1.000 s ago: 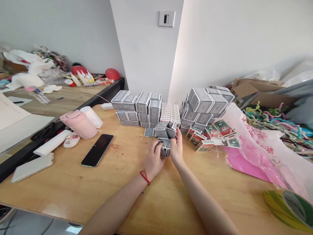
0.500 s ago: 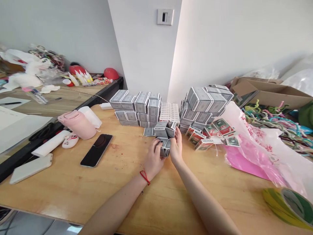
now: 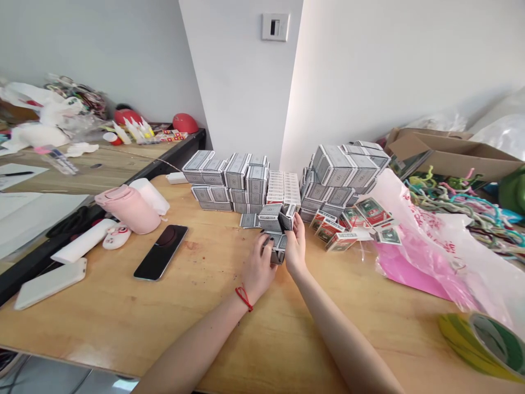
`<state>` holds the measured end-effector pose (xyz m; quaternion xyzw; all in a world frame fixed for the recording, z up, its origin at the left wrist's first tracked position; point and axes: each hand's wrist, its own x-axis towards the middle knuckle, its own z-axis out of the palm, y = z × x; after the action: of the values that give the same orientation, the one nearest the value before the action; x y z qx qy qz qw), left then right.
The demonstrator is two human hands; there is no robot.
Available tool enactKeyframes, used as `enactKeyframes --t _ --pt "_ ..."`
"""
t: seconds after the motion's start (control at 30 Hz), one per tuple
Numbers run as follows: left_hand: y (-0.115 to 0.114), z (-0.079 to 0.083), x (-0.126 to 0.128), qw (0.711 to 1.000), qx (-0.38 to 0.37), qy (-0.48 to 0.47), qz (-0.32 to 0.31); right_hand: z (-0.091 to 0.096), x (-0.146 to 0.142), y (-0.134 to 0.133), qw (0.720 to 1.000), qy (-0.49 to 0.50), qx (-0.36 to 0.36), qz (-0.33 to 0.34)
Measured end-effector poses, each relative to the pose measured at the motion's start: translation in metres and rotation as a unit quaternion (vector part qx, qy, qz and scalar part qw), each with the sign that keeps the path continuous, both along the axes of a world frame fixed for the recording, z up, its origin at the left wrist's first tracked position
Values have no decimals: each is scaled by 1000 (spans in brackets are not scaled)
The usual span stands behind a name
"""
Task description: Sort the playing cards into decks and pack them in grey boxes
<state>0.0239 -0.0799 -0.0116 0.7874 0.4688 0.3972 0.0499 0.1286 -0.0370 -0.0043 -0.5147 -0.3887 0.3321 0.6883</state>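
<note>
The bare left forearm [image 3: 197, 342], wearing a thin red string [image 3: 244, 299], and bare right forearm [image 3: 340, 334] reach forward, the left hand [image 3: 257, 268] and right hand [image 3: 296, 246] curled close together.

Both forearms run off the bottom edge. At the centre, the left hand [image 3: 258, 268] and right hand [image 3: 295, 249] hide much of the small grey boxes [image 3: 276, 254] between them, and the print on those boxes is too small to read. At 3 o'clock, the pink plastic bag [image 3: 426, 241] runs off the right edge, its red lettering unreadable. At 4 o'clock, the edge cuts off a green-and-yellow tape roll [image 3: 484, 342]. At 10 o'clock, a heap of white wrapping [image 3: 41, 123] is blurred and cut off by the left edge.
</note>
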Motion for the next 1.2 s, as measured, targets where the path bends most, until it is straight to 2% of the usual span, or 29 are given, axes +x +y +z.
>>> enactKeyframes --t 0.53,0.77,1.2 --pt "-1 0 0 999 -4 35 -18 -2 3 2 999 47 -11 0" --pt "-1 2 -1 998 -9 51 -22 -1 4 2 999 32 -12 -2" --pt "-1 2 1 1000 -8 17 -14 -1 3 2 1000 2 1 -11"
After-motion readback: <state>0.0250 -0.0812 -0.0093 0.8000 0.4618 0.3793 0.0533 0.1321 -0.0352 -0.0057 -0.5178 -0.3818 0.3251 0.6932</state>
